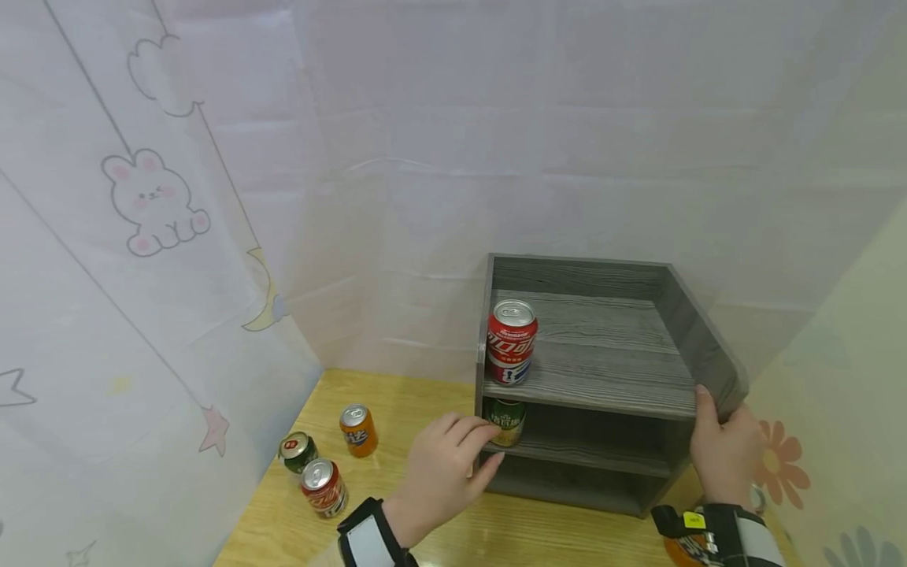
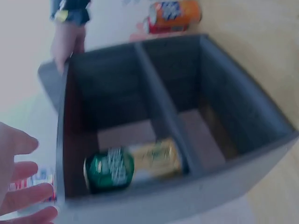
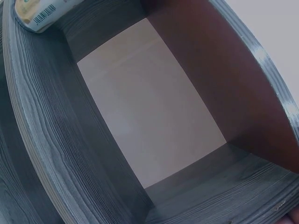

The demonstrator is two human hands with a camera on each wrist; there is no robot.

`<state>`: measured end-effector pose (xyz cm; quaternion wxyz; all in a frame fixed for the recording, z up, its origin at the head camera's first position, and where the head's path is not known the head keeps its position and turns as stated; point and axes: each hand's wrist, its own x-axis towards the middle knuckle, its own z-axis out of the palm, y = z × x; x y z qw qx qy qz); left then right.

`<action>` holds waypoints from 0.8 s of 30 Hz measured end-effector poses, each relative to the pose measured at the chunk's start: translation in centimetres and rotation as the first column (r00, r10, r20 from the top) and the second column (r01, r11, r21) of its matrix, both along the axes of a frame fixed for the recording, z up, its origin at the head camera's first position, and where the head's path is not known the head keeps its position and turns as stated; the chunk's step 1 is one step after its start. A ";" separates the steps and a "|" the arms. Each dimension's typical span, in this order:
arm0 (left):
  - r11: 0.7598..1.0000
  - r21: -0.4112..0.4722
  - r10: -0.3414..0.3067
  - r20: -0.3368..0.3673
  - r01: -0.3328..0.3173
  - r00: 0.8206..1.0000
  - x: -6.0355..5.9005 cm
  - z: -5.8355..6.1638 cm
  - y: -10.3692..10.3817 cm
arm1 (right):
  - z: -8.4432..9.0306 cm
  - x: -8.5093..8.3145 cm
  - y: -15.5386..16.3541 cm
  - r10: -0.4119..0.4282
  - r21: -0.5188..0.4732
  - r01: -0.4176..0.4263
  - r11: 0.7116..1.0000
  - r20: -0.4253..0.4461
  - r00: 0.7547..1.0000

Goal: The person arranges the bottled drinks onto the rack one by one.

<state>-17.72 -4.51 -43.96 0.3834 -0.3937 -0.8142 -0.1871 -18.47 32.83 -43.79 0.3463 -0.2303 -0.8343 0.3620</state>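
Note:
A grey wood-grain shelf [image 1: 588, 339] stands against the back sheet. On its top board, at the left, a red soda can [image 1: 510, 346] stands upright. Below that, a green and gold can [image 1: 507, 425] stands at the left end of the middle compartment; the left wrist view shows its green part [image 2: 110, 169] beside the side wall. My left hand [image 1: 442, 468] is in front of this can, its fingers loosely bent with nothing in them. My right hand [image 1: 730, 457] grips the right side panel at the front, thumb on the near side, other fingers mostly hidden behind the panel.
On the wooden table [image 1: 418, 394] left of the shelf are an orange can [image 1: 359, 433], a dark green can [image 1: 298, 452] and a red can [image 1: 324, 490]. Another orange can [image 1: 686, 550] is partly hidden by the right wrist. Printed sheets enclose the back and sides.

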 end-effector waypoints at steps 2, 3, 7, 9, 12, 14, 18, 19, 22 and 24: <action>0.999 0.037 0.020 -0.006 -0.020 1.000 -0.4 0.5 -1.1 | 0.1 0.1 0.0 0.002 -0.008 -0.002 1.000 0.007 1.000; 0.998 0.055 0.030 -0.005 -0.030 1.000 -0.6 0.7 -1.7 | 0.1 0.1 -0.1 0.004 -0.010 -0.004 1.000 0.011 1.000; 0.988 0.122 0.091 0.024 -0.093 0.996 -1.3 1.6 -3.7 | 0.1 0.1 -0.1 0.009 0.002 -0.009 1.000 -0.017 1.000; 0.981 0.150 0.120 0.050 -0.126 0.992 -1.5 2.2 -4.7 | 0.1 0.1 0.0 0.006 0.014 -0.006 1.000 -0.028 1.000; 0.967 0.182 0.171 0.064 -0.180 0.983 -2.0 2.8 -6.2 | -0.1 0.1 0.0 0.003 0.030 -0.002 1.000 -0.036 0.999; 0.958 0.198 0.196 0.063 -0.205 0.979 -2.4 3.2 -7.2 | -0.2 0.0 0.0 0.001 0.035 0.000 0.999 -0.040 0.999; 0.940 0.227 0.246 0.058 -0.253 0.968 -3.1 3.9 -9.2 | -0.1 0.0 0.0 0.001 0.034 0.000 0.999 -0.043 0.999; 0.935 0.234 0.261 0.059 -0.267 0.964 -3.2 4.0 -9.7 | -0.1 -0.1 0.0 0.000 0.033 0.001 0.999 -0.042 0.999; 0.918 0.236 0.307 0.093 -0.320 0.947 -3.5 4.1 -10.9 | 0.0 -0.1 0.0 -0.003 0.030 0.004 1.000 -0.037 0.999; 0.907 0.219 0.339 0.130 -0.360 0.932 -3.6 4.0 -11.5 | 0.0 -0.1 0.0 -0.004 0.025 0.005 1.000 -0.033 0.999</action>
